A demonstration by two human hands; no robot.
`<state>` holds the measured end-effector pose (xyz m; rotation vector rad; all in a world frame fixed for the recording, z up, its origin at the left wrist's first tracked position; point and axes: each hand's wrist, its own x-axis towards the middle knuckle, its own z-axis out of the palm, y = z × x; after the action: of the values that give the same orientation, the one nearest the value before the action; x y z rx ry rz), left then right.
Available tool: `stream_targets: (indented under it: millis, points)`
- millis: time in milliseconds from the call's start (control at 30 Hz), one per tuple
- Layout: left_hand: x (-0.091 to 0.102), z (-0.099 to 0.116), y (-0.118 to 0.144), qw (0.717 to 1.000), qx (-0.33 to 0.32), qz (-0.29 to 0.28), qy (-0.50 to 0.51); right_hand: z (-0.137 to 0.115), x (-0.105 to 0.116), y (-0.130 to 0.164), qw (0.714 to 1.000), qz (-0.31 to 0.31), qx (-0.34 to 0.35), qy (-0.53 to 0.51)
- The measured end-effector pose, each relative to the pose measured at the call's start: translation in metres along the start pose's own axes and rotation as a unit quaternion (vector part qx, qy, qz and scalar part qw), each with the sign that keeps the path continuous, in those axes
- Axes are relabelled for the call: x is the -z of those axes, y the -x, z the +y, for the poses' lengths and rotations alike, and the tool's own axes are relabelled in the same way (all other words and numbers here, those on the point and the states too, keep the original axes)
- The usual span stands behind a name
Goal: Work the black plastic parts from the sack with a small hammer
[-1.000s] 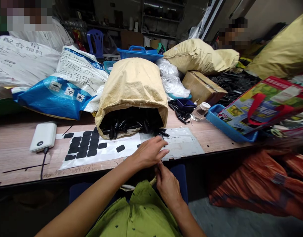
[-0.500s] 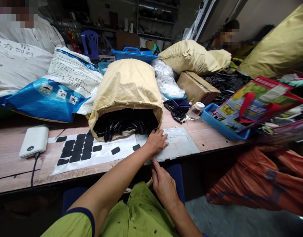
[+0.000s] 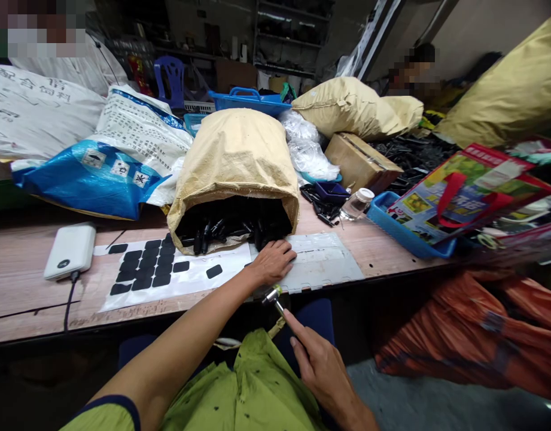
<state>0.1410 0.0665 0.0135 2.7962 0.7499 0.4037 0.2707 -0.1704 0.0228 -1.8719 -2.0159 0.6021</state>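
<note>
My right hand (image 3: 317, 356), below the table's front edge, is closed round the handle of a small hammer (image 3: 271, 294) with a metal head and a yellowish-green face. My left hand (image 3: 273, 262) lies palm down with outstretched fingers where a white sheet (image 3: 197, 278) meets a clear greyish plate (image 3: 326, 260). Black rounded-square pieces (image 3: 143, 272) sit in rows on the white sheet. Just behind that hand, a tan sack (image 3: 234, 149) on its side opens toward me, full of black tube-like parts (image 3: 203, 233). Whatever lies under my left palm is hidden.
A white power bank (image 3: 71, 251) with a cable is at left, before a blue-and-white sack (image 3: 91, 173). To the right stand a clear jar (image 3: 358, 203), a cardboard box (image 3: 358, 161) and a blue basket (image 3: 414, 236) under a colourful bag. An orange sack (image 3: 472, 335) rests below the table.
My right hand has moved down and right, away from the left hand, and the hammer's head now shows. My left hand sits slightly further left in view; the camera has shifted a little.
</note>
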Motion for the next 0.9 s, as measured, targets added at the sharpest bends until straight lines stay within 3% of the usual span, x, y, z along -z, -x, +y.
stream_targets:
  millis: [133,267,433,667,900]
  points:
    - [0.000,-0.006,0.024,0.999,-0.009,0.045,0.013,0.011,0.006,0.015,1.000,-0.003,0.010,-0.015]
    - [0.006,-0.013,0.044,0.998,-0.019,0.057,0.024,0.016,0.004,0.015,0.997,0.033,0.015,-0.062]
    - [0.015,-0.024,0.065,0.997,-0.008,0.067,0.029,0.008,0.004,-0.005,0.984,0.074,-0.014,-0.161]
    - [0.016,-0.039,0.090,0.996,0.021,0.085,0.014,0.000,-0.001,-0.034,0.957,0.099,-0.132,-0.238]
    - [0.017,-0.052,0.119,0.983,0.048,0.174,0.042,0.008,-0.018,-0.049,0.952,0.116,-0.103,-0.263]
